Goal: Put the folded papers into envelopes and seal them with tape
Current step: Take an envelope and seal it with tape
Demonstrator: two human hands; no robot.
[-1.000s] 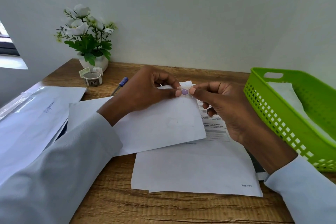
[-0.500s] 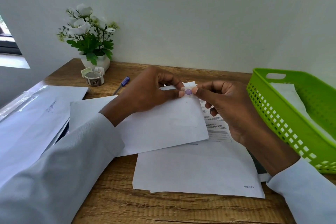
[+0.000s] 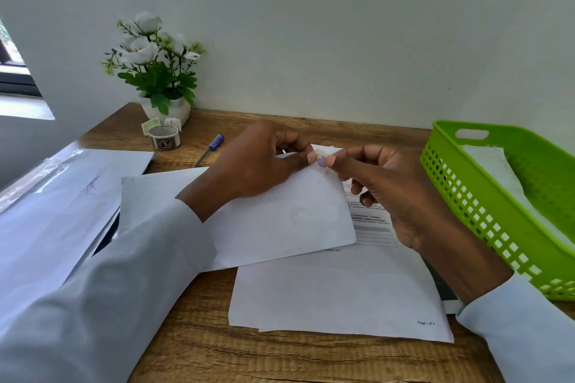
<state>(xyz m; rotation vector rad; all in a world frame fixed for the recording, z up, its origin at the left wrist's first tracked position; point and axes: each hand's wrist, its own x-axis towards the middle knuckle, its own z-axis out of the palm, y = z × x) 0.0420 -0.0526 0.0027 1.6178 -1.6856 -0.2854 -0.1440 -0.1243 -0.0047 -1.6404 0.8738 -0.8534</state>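
I had both hands meeting at the far right corner of the white envelope [image 3: 280, 221], which lay on the wooden desk [image 3: 199, 351] just left of the green basket [image 3: 485, 211]. My left hand [image 3: 258, 162] pinched that corner between thumb and forefinger, and my right hand [image 3: 392, 183] pinched a small pale scrap against it, fingertips of the two hands touching; I took the scrap for a piece of tape [image 3: 323, 151], though it was too small and washed out for me to be sure. Judged from this, the envelope was at the sealing step, with the tape not yet pressed flat. Whether a folded paper already sat inside I could not tell. Under the envelope and nearer to me than the basket lay printed sheets [image 3: 342, 295], one marked as a first page, so I reckoned more papers were left to fold and pack. Something white lay inside the basket, possibly finished envelopes. Far left of the basket, a stack of envelopes [image 3: 62, 196] waited, and the tape roll [image 3: 164, 137] stood by the flower pot [image 3: 169, 109], with a blue pen [image 3: 211, 149] just beside my left hand.
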